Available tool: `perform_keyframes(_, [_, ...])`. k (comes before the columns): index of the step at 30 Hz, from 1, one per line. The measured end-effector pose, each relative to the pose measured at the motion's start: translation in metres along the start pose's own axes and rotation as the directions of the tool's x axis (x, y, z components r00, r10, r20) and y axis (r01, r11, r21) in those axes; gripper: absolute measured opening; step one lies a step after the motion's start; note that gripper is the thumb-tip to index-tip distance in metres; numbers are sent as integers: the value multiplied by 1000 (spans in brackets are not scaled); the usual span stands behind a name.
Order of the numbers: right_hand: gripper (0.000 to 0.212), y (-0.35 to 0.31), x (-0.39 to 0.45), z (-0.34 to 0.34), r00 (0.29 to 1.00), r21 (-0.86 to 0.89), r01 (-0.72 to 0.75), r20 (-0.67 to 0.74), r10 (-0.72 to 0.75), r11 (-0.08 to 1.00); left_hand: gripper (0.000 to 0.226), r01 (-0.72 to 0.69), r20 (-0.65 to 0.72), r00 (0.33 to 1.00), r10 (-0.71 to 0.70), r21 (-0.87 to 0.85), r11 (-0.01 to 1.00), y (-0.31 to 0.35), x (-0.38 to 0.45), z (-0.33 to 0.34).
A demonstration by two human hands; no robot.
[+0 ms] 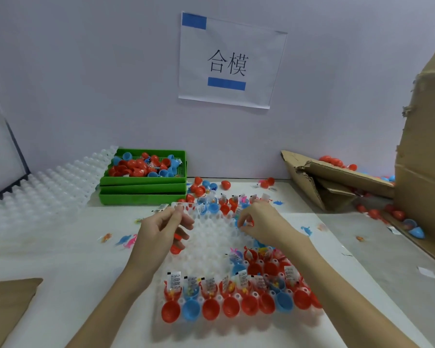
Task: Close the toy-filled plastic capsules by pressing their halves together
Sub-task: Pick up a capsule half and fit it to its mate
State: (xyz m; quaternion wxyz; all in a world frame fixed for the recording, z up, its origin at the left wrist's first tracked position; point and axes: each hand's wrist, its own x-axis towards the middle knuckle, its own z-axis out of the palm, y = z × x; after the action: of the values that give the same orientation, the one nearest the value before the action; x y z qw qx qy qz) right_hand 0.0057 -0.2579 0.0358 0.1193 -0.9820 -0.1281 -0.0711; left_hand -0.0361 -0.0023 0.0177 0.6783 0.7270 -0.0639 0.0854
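A white socket tray (211, 239) lies on the table in front of me. Its near rows hold several open red and blue capsules (211, 301) with toys and paper slips inside. More filled capsules (226, 204) stand along its far edge. My left hand (158, 229) hovers over the tray's left part. Its lower fingers are curled round a red capsule (175, 249), and its thumb and forefinger pinch together near the tray's far corner. Over the tray's right part, my right hand (259, 222) pinches a capsule (244, 224) that shows blue and red between the fingertips.
Stacked green bins (143, 189) with loose capsule halves stand at the back, and white spare trays (48, 194) lean to their left. Torn cardboard boxes (337, 177) with spilled capsules crowd the right side. Small toys (128, 241) lie scattered. A cardboard sheet (8, 305) lies near left.
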Motion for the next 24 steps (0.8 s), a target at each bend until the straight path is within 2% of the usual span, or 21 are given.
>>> perform_keyframes(2, [12,-1,-1,4,999,-37,-18,-39,16,999,41,5,8,1000,-5,3,1000,0,0,0])
perform_keyframes(6, [12,-5,-2,4,999,-52,-28,-33,26,998,38,13,24,1000,-13,31,999,-1,0,0])
perform_keyframes(10, [11,-16,-11,-6,978,33,-37,-205,43,999,18,-29,9,1000,29,66,997,-1,0,0])
perform_keyframes(12, [10,-23,-22,-7,954,127,24,-299,15,992,5,-49,13,999,48,85,995,-1,-1,1])
perform_keyframes(14, [9,-31,-33,-4,941,199,97,-338,-24,975,13,-47,33,998,44,99,994,-1,-2,3])
perform_keyframes(17, [10,-41,-46,3,932,268,215,-343,-116,939,26,-30,78,997,22,101,994,-2,-3,6])
perform_keyframes(20, [11,-46,-50,8,914,291,334,-331,-234,897,24,-13,97,995,8,42,999,-1,-4,8])
perform_keyframes(22, [11,-48,-51,11,909,311,366,-323,-265,877,18,-29,94,995,29,5,1000,-2,-4,8])
perform_keyframes(24, [16,-49,-52,14,924,400,343,-307,-229,850,15,-56,81,995,57,-8,998,-1,-4,6])
